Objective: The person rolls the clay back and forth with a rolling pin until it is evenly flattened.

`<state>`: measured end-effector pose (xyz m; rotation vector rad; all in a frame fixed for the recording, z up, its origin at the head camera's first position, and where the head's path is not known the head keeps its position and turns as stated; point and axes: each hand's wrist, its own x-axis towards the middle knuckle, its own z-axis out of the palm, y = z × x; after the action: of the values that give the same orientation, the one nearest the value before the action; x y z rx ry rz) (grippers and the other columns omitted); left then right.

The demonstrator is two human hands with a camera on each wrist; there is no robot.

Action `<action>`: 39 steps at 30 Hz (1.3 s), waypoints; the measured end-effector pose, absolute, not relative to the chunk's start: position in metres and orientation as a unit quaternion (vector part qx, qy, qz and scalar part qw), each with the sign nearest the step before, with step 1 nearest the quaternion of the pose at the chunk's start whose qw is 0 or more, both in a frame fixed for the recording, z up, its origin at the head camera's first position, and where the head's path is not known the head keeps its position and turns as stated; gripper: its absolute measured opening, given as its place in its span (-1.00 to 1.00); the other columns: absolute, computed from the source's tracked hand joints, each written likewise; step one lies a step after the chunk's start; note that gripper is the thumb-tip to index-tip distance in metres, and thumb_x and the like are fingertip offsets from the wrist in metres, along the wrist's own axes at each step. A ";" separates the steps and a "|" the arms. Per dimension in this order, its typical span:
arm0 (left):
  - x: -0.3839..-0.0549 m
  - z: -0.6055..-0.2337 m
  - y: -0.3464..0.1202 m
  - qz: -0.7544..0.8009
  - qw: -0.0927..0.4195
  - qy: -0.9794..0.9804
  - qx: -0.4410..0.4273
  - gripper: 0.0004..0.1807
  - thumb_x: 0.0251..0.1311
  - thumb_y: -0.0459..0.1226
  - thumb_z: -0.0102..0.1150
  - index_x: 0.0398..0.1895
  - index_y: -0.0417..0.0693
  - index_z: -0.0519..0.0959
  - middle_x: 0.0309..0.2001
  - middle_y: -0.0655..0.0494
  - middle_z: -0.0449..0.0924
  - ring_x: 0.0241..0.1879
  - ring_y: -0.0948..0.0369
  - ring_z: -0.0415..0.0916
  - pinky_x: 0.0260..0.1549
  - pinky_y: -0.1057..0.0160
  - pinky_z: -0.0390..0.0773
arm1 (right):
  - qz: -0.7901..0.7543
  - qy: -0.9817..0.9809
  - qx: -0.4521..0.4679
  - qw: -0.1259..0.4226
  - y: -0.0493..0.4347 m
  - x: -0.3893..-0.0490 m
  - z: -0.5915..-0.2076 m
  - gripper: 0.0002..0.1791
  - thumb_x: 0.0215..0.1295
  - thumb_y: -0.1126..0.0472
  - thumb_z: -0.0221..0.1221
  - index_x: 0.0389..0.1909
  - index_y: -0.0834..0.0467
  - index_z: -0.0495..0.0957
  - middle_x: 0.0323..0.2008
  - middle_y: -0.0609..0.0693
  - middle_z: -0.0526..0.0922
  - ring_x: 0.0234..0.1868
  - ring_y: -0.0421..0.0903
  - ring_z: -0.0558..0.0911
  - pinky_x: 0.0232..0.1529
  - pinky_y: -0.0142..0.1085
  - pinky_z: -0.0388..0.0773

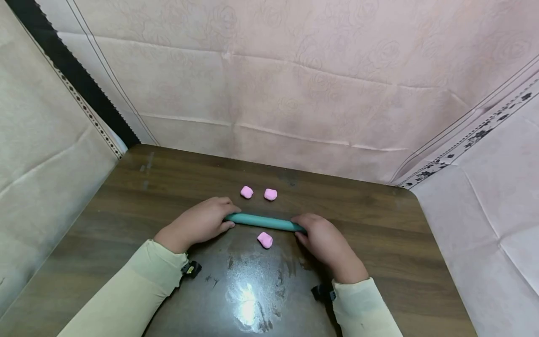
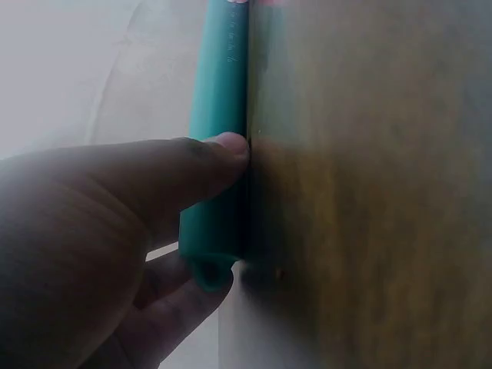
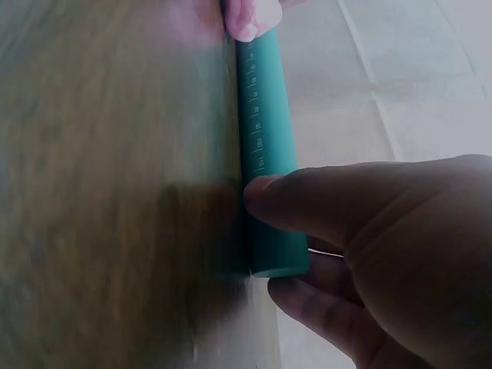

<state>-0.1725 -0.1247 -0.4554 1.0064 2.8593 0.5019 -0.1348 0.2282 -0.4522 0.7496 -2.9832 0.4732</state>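
Observation:
A teal rolling pin (image 1: 263, 222) with a printed measuring scale lies crosswise over the tabletop. My left hand (image 1: 204, 223) holds its left end between thumb and fingers; in the left wrist view a small loop shows at that end. My right hand (image 1: 324, 238) grips the opposite end, its thumb (image 3: 269, 201) on the near side and fingers beyond. Two pink dough lumps, a left one (image 1: 246, 192) and a right one (image 1: 271, 194), sit just behind the pin. A third pink lump (image 1: 265, 240) lies in front of it.
The brown wood-grain table (image 1: 379, 234) has a shiny patch (image 1: 248, 299) with smears near me. Patterned pale cloth (image 1: 269, 93) hangs along the back and both sides. Dark straps with small devices (image 1: 191, 269) are at both wrists.

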 end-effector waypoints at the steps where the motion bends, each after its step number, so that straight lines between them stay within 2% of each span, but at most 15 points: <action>1: -0.172 -0.455 -0.124 0.163 0.036 0.930 0.328 -0.59 0.53 -0.16 0.47 0.33 -0.08 0.75 0.04 0.10 0.73 0.02 0.17 0.68 0.15 0.03 0.75 | 0.150 -0.958 0.244 0.015 0.227 -0.134 -0.452 -0.62 0.48 0.26 0.49 0.27 0.14 0.78 0.16 0.04 0.85 0.20 0.02 0.81 0.29 0.03 0.77; 7: -0.169 -0.457 -0.121 0.164 0.036 0.926 0.337 -0.61 0.54 -0.16 0.46 0.32 -0.05 0.76 0.02 0.12 0.73 0.01 0.16 0.66 0.14 0.03 0.73 | 0.145 -0.956 0.253 0.015 0.222 -0.131 -0.451 -0.53 0.46 0.31 0.49 0.36 0.16 0.75 0.23 0.08 0.84 0.27 0.07 0.80 0.31 0.04 0.76; 15: -0.167 -0.456 -0.117 0.157 0.020 0.926 0.343 -0.66 0.58 -0.18 0.42 0.30 -0.04 0.75 0.02 0.12 0.72 0.01 0.15 0.64 0.13 0.04 0.72 | 0.130 -0.960 0.246 0.018 0.222 -0.130 -0.449 -0.53 0.47 0.30 0.47 0.37 0.10 0.75 0.23 0.01 0.84 0.26 0.00 0.81 0.29 -0.01 0.77; 22: -0.155 -0.442 -0.115 0.144 0.002 0.927 0.348 -0.68 0.57 -0.17 0.42 0.27 -0.04 0.75 0.00 0.14 0.72 -0.04 0.17 0.61 0.06 0.07 0.71 | 0.133 -0.959 0.246 0.036 0.221 -0.121 -0.432 -0.57 0.40 0.33 0.49 0.27 0.14 0.78 0.13 -0.01 0.85 0.11 -0.04 0.80 0.20 -0.04 0.80; 32: -0.119 -0.437 -0.112 0.124 -0.028 0.923 0.364 -0.62 0.55 -0.20 0.43 0.36 0.05 0.72 0.02 0.17 0.70 -0.04 0.18 0.61 -0.04 0.13 0.73 | 0.092 -0.957 0.271 0.047 0.215 -0.088 -0.423 -0.40 0.23 0.41 0.46 0.33 0.12 0.76 -0.04 -0.06 0.78 -0.15 -0.16 0.67 -0.09 -0.22 0.74; 39: -0.112 -0.449 -0.104 0.131 -0.052 0.918 0.370 -0.64 0.63 -0.28 0.25 0.39 0.03 0.68 0.02 0.12 0.62 -0.04 0.14 0.53 -0.03 0.11 0.68 | 0.067 -0.964 0.256 0.011 0.208 -0.085 -0.430 -0.40 0.30 0.40 0.43 0.38 0.12 0.73 0.00 -0.04 0.74 -0.06 -0.09 0.68 -0.02 -0.17 0.76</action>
<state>-0.1125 -0.1040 -0.4487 1.2032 2.9847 0.4243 -0.0850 0.2075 -0.4299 0.7998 -3.0078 0.2082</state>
